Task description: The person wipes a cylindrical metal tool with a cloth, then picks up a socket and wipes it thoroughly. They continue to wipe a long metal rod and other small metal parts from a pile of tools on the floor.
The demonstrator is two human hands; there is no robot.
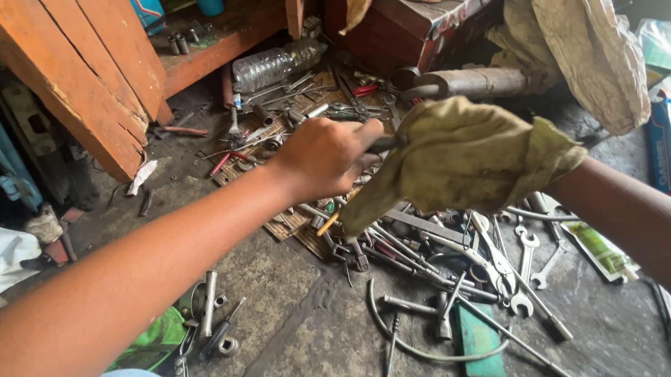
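- Left hand [324, 155] grips one end of a dark metal tool [383, 143].
- Right hand, hidden beneath the yellow-green rag [463, 160], wraps the tool's other end; its grip cannot be told.

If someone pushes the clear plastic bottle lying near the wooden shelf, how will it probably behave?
The clear plastic bottle lies on its side, so it would probably roll. It looks empty and ribbed, thus likely light and easy to dent. The tools beside it may stop it soon.

Both arms are bare to the elbow, with no sleeves, watch or rings showing. The left hand [323, 158] is ungloved; the right hand is hidden.
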